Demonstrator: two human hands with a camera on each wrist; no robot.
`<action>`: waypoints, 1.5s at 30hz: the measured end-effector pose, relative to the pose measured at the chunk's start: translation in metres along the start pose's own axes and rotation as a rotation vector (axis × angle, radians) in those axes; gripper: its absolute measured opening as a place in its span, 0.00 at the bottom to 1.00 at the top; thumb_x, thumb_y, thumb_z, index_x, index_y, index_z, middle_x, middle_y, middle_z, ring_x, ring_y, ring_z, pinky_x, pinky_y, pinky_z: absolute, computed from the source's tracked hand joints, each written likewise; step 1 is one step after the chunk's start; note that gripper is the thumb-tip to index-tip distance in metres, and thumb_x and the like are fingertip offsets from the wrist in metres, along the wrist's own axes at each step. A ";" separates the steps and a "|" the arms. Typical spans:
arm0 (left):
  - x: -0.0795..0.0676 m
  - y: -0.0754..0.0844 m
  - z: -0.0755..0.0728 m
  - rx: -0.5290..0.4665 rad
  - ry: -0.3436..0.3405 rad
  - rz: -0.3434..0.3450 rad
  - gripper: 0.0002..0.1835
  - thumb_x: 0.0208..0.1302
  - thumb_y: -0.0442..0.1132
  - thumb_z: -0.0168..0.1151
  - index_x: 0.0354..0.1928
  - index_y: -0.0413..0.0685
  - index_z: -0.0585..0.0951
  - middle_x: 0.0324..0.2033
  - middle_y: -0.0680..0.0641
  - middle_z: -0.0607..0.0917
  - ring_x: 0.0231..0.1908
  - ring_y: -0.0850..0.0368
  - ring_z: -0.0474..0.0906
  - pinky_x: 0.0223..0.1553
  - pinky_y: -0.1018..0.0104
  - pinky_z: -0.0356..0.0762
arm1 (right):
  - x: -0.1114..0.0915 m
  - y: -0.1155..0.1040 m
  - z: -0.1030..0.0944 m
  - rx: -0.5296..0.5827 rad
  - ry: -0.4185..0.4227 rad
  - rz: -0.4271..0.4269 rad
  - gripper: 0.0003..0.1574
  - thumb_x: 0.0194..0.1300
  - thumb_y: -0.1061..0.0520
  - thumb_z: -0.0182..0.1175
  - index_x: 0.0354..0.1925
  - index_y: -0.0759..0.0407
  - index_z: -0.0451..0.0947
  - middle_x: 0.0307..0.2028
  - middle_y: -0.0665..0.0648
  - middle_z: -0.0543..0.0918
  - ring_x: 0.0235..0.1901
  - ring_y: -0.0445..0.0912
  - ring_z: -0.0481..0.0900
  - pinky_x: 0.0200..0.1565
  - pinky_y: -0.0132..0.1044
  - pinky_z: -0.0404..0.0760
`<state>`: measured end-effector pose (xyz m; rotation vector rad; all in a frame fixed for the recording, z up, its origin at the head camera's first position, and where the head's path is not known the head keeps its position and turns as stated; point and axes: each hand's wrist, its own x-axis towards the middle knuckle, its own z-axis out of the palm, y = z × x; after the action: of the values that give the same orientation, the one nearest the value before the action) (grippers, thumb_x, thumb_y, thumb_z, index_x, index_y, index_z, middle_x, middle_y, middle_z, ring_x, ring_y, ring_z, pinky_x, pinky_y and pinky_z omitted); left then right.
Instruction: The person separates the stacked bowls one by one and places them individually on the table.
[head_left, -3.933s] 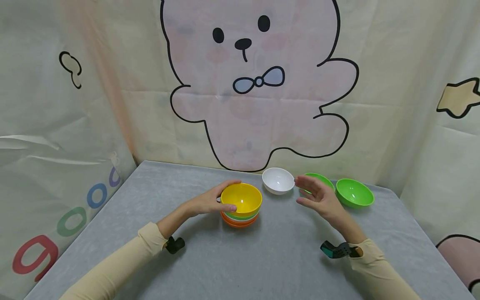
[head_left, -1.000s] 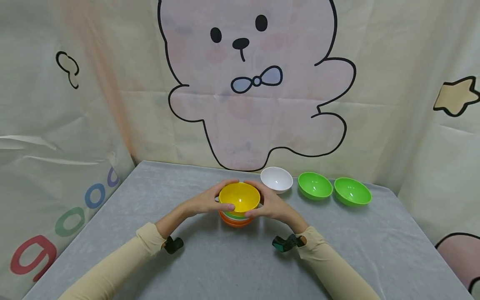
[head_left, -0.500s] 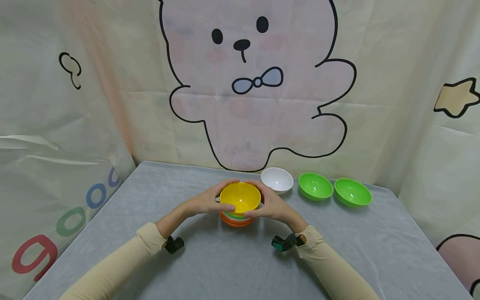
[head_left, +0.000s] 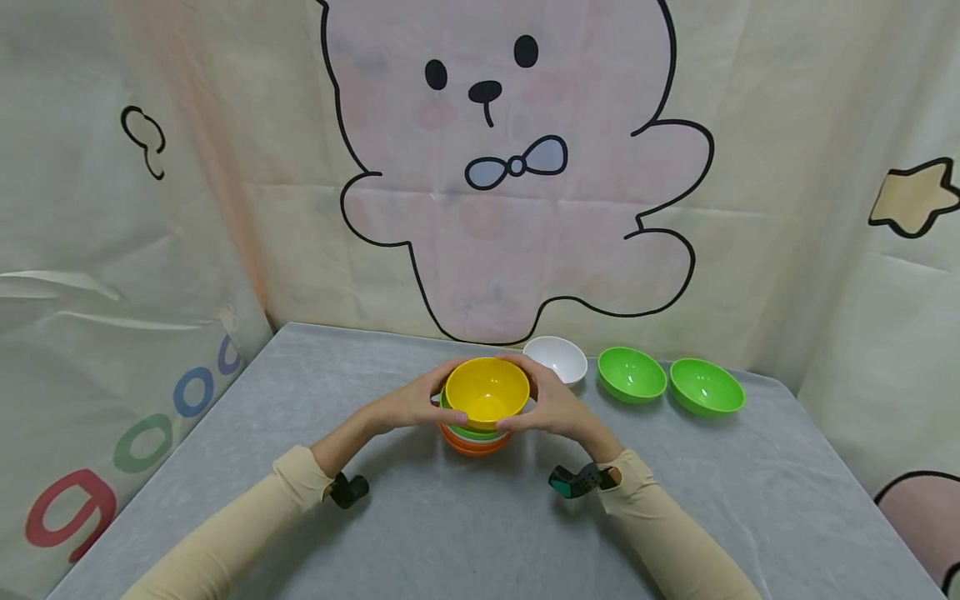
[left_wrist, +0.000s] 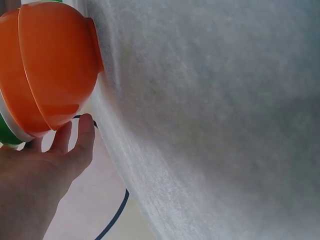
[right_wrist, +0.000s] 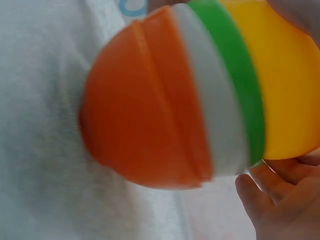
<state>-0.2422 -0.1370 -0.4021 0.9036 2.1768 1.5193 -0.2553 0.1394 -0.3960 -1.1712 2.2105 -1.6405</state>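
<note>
A nested stack of bowls stands on the table in the head view, with orange bowls at the bottom and a green bowl near the top. In the right wrist view a white bowl shows between orange and green. On top is a yellow bowl, raised a little and shifted to the right. My right hand grips the yellow bowl by its right side, thumb in front and fingers behind. My left hand holds the left side of the stack, its thumb at the front near the green rim.
Behind my right hand a separate white bowl sits at the table's back edge. Two bright green bowls, a nearer-centre green bowl and a far-right green bowl, stand beside it. Grey cloth covers the table; a printed curtain hangs behind.
My right hand has come from beside the green bowls to the stack. Just now the yellow bowl has risen slightly and moved right with it, exposing more green rim. My left hand has stayed put.
</note>
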 end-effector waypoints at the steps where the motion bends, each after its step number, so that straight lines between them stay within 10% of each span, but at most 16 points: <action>1: 0.000 -0.001 0.000 -0.008 -0.006 0.002 0.46 0.65 0.49 0.71 0.78 0.50 0.56 0.68 0.47 0.68 0.64 0.50 0.67 0.63 0.49 0.69 | 0.000 -0.001 -0.002 0.004 0.004 -0.011 0.56 0.52 0.56 0.81 0.72 0.62 0.63 0.63 0.57 0.74 0.59 0.52 0.74 0.61 0.44 0.74; 45: 0.010 -0.001 0.006 0.089 0.012 0.012 0.42 0.65 0.50 0.70 0.77 0.53 0.63 0.65 0.48 0.72 0.57 0.48 0.71 0.57 0.52 0.73 | -0.034 -0.019 -0.034 0.067 0.005 -0.038 0.59 0.51 0.64 0.80 0.75 0.62 0.60 0.67 0.61 0.70 0.62 0.57 0.69 0.60 0.44 0.75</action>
<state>-0.2460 -0.1264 -0.4046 0.9400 2.2676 1.4468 -0.2406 0.1850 -0.3768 -1.2004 2.1314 -1.7188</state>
